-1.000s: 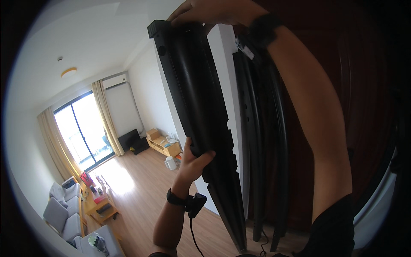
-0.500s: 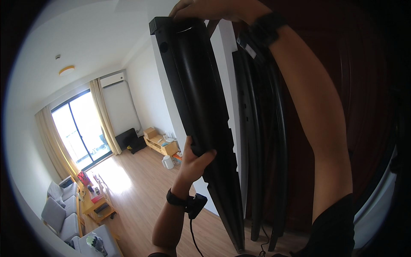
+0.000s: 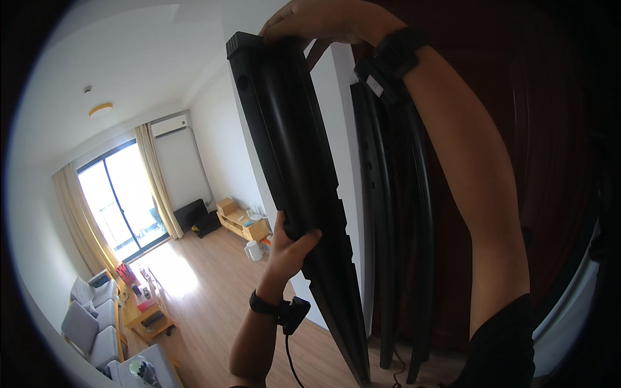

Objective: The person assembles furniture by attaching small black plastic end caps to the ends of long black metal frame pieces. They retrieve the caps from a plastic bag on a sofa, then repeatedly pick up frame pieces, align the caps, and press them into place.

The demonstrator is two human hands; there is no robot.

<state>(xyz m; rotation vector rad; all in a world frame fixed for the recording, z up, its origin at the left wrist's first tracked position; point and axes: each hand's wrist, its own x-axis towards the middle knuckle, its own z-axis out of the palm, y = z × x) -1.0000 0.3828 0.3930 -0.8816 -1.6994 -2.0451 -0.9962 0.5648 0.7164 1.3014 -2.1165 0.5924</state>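
In front of me a long black beam-like piece [image 3: 288,129] stands upright with a slight tilt, its lower end near the floor. It has a rounded face, notches along its right edge and a ribbed block at its top left corner. My left hand [image 3: 290,251] grips the beam's left side around mid-length, thumb across the front. At the upper end my right hand [image 3: 317,21] is curled over the top edge, its fingertips partly hidden behind the beam. Dark straps with small devices sit on both wrists.
More long black pieces [image 3: 381,194] lean against a dark red door [image 3: 491,129] on the right. A white wall edge [image 3: 343,116] stands behind the beam. Farther left are a grey sofa [image 3: 103,336], a wooden coffee table [image 3: 139,313], a white kettle [image 3: 253,251] and a low cabinet [image 3: 242,223].
The beam's upper part has shifted slightly down, and both hands have moved with it. My right hand now covers the bright slot near the top that showed before.
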